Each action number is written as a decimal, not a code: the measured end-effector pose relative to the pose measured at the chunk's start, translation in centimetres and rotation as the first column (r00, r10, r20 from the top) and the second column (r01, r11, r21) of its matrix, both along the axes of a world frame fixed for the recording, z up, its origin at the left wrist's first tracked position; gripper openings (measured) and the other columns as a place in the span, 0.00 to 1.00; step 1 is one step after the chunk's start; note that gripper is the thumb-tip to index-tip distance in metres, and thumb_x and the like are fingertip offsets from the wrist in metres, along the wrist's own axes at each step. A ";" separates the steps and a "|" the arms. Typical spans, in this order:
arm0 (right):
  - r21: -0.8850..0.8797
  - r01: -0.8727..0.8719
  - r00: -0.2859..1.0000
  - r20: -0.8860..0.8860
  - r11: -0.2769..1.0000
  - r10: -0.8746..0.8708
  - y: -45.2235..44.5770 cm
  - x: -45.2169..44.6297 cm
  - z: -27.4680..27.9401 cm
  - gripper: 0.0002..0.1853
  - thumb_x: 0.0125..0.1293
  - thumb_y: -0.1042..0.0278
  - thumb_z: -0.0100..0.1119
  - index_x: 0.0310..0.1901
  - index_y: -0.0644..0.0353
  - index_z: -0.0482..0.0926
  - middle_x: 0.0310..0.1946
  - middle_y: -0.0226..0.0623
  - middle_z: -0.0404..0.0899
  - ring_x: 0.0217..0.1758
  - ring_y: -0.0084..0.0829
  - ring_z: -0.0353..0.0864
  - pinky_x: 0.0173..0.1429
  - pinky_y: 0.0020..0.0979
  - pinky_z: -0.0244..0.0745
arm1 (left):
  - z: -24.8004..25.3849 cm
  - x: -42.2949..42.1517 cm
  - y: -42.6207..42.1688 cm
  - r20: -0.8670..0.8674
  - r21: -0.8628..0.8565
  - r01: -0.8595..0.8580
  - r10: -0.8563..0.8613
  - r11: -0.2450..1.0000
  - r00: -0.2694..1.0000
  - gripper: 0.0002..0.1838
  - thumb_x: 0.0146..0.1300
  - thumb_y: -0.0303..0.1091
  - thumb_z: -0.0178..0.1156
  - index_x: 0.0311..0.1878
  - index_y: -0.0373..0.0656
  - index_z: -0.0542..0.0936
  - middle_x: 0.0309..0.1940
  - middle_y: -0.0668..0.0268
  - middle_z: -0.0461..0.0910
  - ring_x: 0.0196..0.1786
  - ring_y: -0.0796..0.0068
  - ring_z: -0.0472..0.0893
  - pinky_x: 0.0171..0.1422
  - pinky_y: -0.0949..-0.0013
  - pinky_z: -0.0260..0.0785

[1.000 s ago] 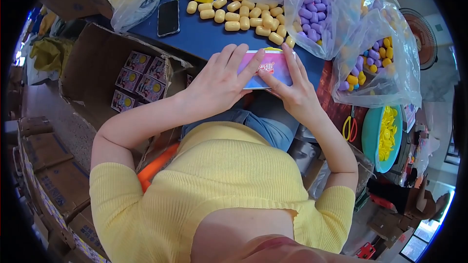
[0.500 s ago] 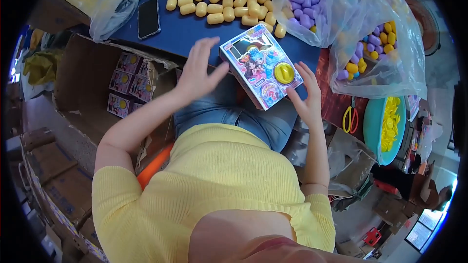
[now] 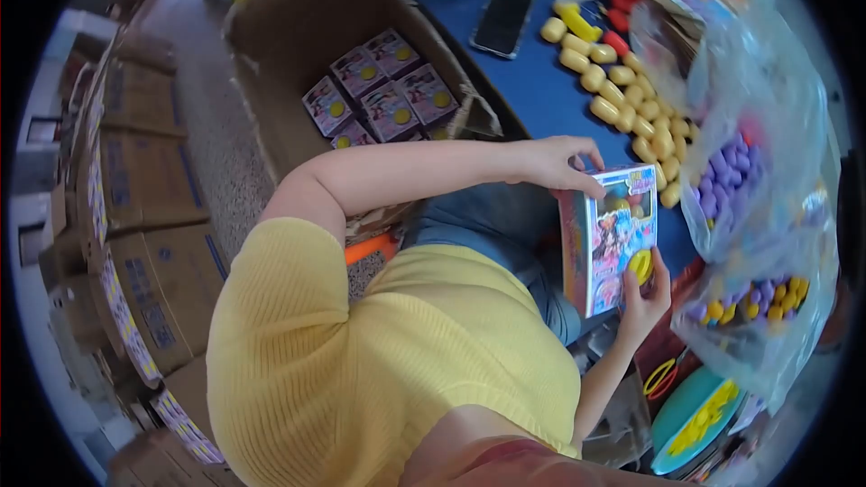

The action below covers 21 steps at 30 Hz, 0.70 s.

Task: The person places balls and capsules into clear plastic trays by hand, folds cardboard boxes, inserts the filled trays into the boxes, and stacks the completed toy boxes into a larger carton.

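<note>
A printed toy box [image 3: 613, 239] with cartoon figures, a yellow round dial and a dark window showing coloured pieces is held tilted over my lap. My left hand [image 3: 566, 165] grips its upper end, fingers bent over the top edge. At the lower right, my right hand [image 3: 648, 296] is closed around the corner beside the dial. Below and left of the box are my jeans. Yellow capsules [image 3: 622, 99] lie on the blue tabletop just past my left hand.
An open carton [image 3: 271, 54] on the left holds several similar boxes [image 3: 392, 108]. A phone [image 3: 502, 22] lies on the table. Plastic bags of purple pieces [image 3: 729, 171] and mixed pieces [image 3: 767, 299], scissors [image 3: 663, 379] and a teal basin [image 3: 672, 424] with yellow parts stand right.
My view has swung left toward the carton. Both hands, apart from the box's faces before, have closed on it, and the box has turned more upright.
</note>
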State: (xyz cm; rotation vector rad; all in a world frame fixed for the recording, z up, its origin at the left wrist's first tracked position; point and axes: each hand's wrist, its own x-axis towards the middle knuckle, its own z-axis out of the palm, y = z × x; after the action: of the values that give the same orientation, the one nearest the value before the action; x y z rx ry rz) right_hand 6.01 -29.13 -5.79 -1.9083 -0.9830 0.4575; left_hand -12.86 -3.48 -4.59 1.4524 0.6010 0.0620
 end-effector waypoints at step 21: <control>-0.080 -0.133 0.983 -0.137 0.988 0.122 10.2 -7.1 -3.0 0.15 0.77 0.70 0.53 0.59 0.64 0.79 0.56 0.38 0.82 0.48 0.28 0.82 0.56 0.24 0.76 | -32.1 -45.3 25.0 -0.837 -0.093 -0.525 0.219 0.846 0.502 0.27 0.55 0.35 0.69 0.60 0.45 0.77 0.55 0.50 0.75 0.47 0.59 0.81 0.50 0.55 0.82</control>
State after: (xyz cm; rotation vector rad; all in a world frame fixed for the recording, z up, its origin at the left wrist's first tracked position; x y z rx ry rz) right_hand -1.07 -18.88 -8.79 -1.8743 -1.0158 0.7039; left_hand -58.19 21.47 -36.69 0.9056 1.6207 -0.3755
